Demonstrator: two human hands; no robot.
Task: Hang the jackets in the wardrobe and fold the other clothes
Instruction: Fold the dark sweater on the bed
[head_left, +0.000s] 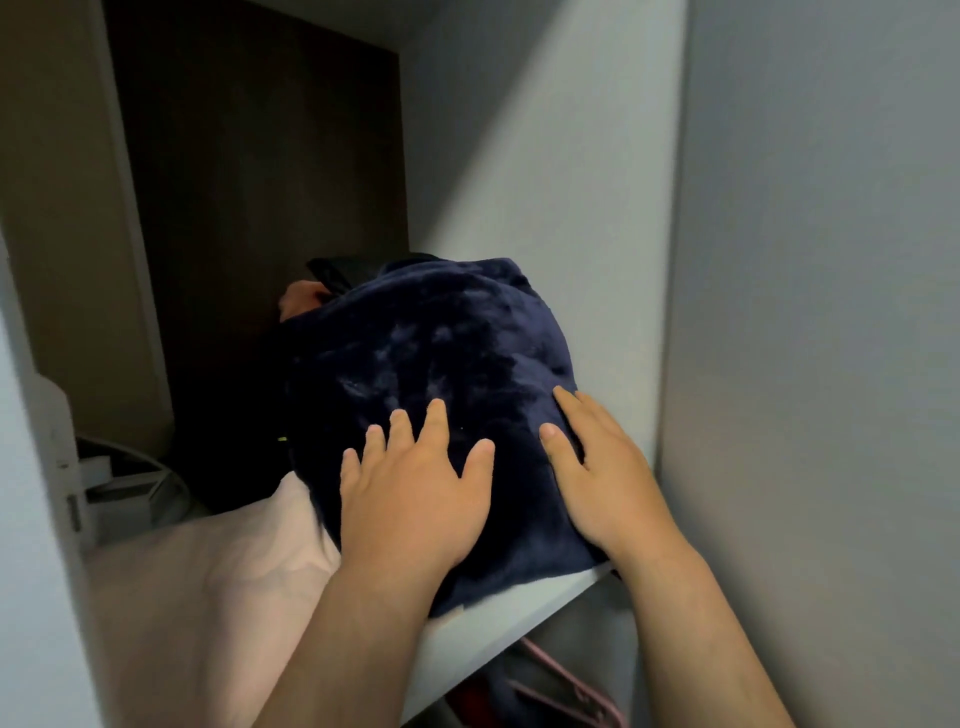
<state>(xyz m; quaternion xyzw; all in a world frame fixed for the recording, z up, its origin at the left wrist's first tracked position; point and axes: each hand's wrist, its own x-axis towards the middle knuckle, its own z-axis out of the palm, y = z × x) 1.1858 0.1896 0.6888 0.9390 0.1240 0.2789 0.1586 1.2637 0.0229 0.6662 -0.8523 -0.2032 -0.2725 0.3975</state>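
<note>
A folded navy fleece garment (431, 353) lies on the white wardrobe shelf (514, 608), on top of a pale pink folded cloth (218, 571). My left hand (415, 493) lies flat on the near face of the navy bundle with its fingers spread. My right hand (602, 478) presses the bundle's right side, fingers straight. Behind the bundle, a dark folded item (337, 270) and a pink patch (301, 301) peek out.
The wardrobe's white side wall (545, 208) stands close on the right, a brown back panel (249, 182) behind. White boxes (124, 483) sit at the left. Below the shelf, pink hangers (561, 691) and dark clothes show.
</note>
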